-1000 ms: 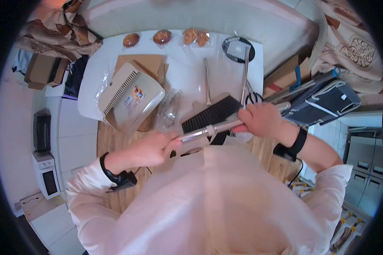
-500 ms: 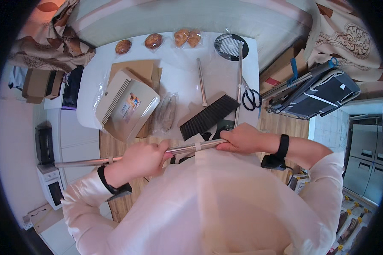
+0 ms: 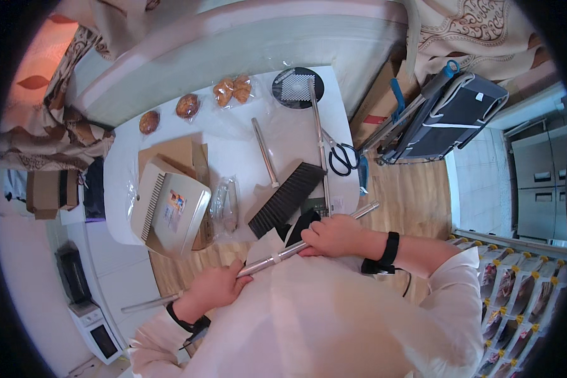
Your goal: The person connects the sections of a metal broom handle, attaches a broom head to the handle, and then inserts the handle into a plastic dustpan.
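Observation:
Close in front of my body, a shiny metal pole (image 3: 268, 262) slants up to the right. My left hand (image 3: 215, 287) is closed round its lower part, and my right hand (image 3: 334, 235) grips it nearer the upper end, which sticks out past the fingers. Just beyond, at the table's near edge, lies a broom head (image 3: 287, 199) with black bristles. A beige dustpan (image 3: 181, 211) with a toothed edge rests on cardboard (image 3: 196, 154) to the left. Between them is a clear plastic bag (image 3: 225, 205); its contents are hard to make out.
On the white table (image 3: 121, 208) lie a short metal tube (image 3: 265, 153), a longer tube (image 3: 320, 142), black-handled scissors (image 3: 344, 159), a round black plate (image 3: 297, 87) and bagged bread (image 3: 187, 106). Right of it stands a folded dark frame (image 3: 444, 120); a shoe rack (image 3: 516, 290) is nearer.
The view has turned, so the table sits tilted. The pole slants more steeply, and more of its upper end shows beyond my right hand. Both hands still hold it.

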The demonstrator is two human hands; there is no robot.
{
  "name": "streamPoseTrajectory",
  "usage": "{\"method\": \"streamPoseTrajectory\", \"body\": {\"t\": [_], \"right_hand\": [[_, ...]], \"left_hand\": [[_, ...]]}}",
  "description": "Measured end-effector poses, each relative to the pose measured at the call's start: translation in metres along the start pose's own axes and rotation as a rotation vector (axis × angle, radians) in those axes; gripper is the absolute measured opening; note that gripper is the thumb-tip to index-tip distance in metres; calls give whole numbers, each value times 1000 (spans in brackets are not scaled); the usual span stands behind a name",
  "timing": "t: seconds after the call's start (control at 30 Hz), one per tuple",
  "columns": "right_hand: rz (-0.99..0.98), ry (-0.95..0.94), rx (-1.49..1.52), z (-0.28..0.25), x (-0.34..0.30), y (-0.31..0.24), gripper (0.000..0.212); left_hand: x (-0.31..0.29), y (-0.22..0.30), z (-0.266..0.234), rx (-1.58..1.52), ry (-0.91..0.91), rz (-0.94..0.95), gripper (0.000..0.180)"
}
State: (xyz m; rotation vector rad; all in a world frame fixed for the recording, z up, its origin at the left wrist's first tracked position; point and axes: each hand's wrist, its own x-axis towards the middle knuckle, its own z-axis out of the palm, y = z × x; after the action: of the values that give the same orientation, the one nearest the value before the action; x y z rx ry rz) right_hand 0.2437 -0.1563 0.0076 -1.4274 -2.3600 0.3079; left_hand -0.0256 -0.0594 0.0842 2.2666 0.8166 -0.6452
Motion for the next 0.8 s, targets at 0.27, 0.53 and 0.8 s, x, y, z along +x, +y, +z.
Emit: {"method": "streamPoseTrajectory", "body": {"t": [0.27, 0.53, 0.8], "right_hand": [[80, -250, 291, 12, 5, 2, 49], [95, -450, 410, 2, 15, -8, 53], [177, -243, 283, -11, 2, -27, 30]], "left_hand": [[2, -14, 9, -32, -54, 30, 34], [-14, 6, -15, -72, -127, -88, 30], [-8, -1, -41, 295, 115, 36, 23]]}}
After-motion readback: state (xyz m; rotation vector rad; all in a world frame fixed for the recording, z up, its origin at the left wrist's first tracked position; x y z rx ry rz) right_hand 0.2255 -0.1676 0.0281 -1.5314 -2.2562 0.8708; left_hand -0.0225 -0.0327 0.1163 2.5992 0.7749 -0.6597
